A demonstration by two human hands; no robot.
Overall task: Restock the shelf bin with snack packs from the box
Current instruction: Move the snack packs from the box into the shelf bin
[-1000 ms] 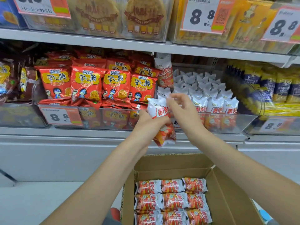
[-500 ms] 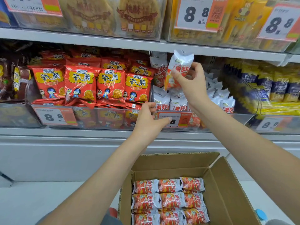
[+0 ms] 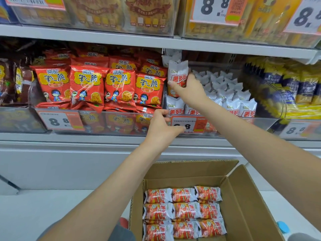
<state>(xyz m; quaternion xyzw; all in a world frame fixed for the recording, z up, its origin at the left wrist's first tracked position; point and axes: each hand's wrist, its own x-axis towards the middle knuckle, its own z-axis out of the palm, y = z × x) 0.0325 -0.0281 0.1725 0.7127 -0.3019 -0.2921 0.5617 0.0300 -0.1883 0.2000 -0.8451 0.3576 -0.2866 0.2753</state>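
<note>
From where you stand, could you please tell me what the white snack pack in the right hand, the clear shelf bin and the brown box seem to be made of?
White snack pack: likely thin plastic film, matte, crimped at the top.
Clear shelf bin: seemingly rigid acrylic or similar plastic; glossy, packs show through.
Brown box: corrugated cardboard, dull, with folded flaps.

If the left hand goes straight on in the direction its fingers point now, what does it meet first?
The left hand already reaches the clear front wall of the shelf bin, beside the price tag. Going straight on, it would probably press that wall first; the white snack packs stand just behind. Depth is unclear.
</note>
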